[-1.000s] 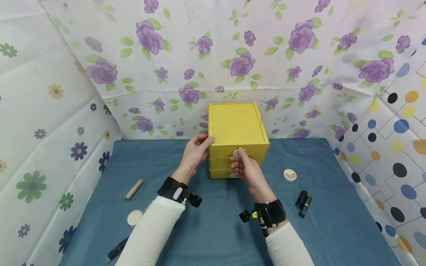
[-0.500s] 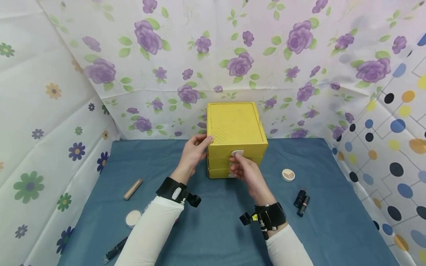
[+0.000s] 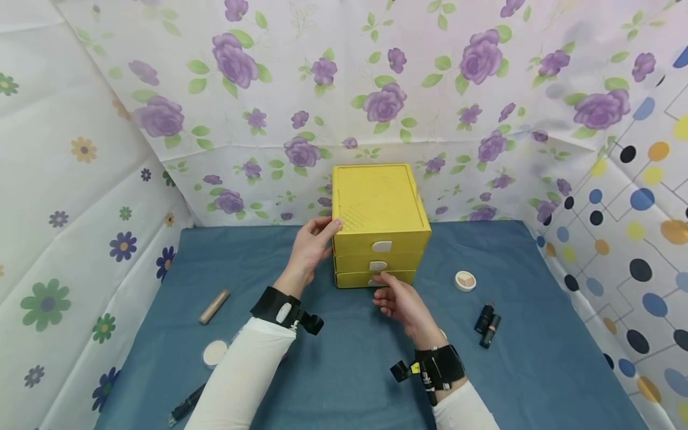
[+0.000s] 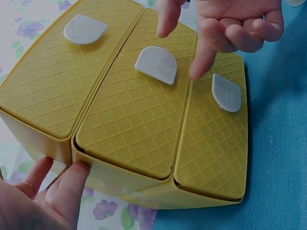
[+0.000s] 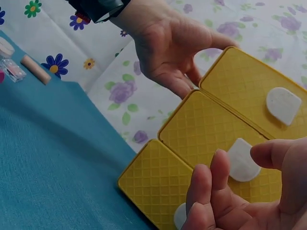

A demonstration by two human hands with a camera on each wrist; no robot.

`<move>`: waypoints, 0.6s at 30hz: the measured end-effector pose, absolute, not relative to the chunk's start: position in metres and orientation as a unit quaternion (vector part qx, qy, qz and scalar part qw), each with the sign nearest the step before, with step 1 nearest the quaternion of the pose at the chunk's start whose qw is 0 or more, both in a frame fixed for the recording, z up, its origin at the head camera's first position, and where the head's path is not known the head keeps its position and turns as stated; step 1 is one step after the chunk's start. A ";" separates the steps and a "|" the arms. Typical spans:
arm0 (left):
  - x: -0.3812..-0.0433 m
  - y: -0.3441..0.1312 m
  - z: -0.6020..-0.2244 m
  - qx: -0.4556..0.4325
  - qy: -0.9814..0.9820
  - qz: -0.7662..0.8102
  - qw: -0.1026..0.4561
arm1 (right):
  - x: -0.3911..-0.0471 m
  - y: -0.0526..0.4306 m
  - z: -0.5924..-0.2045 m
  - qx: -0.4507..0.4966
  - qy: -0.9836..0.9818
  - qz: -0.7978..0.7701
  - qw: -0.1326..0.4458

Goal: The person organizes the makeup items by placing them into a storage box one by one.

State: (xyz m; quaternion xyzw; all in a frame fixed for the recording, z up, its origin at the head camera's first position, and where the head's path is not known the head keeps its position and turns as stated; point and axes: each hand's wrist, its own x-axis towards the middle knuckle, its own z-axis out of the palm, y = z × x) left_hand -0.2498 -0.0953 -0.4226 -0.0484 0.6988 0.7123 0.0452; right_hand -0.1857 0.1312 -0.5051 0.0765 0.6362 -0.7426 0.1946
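Observation:
A yellow box with three stacked drawers stands against the back cloth, all its drawers flush. Each drawer front carries a white tab: the top tab, the middle tab and the bottom tab. My left hand rests against the box's left side near the top front corner, its fingertips pressing the side wall in the left wrist view. My right hand is in front of the lower drawers with loosely bent fingers and nothing held; it partly covers the bottom tab in the head view.
On the blue cloth to the left lie a gold tube, a round pale compact and a dark tube. To the right are a round three-part palette and two black lipstick-like tubes. Patterned cloth walls surround the table.
My right hand has let go of the top drawer's tab and moved down before the lower drawers, its fingers loosening. My left hand stays at the box's side.

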 end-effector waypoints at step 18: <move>-0.250 -0.096 -0.424 -0.050 0.698 0.712 0.046 | -0.209 0.123 -0.503 0.105 0.627 -0.745 0.202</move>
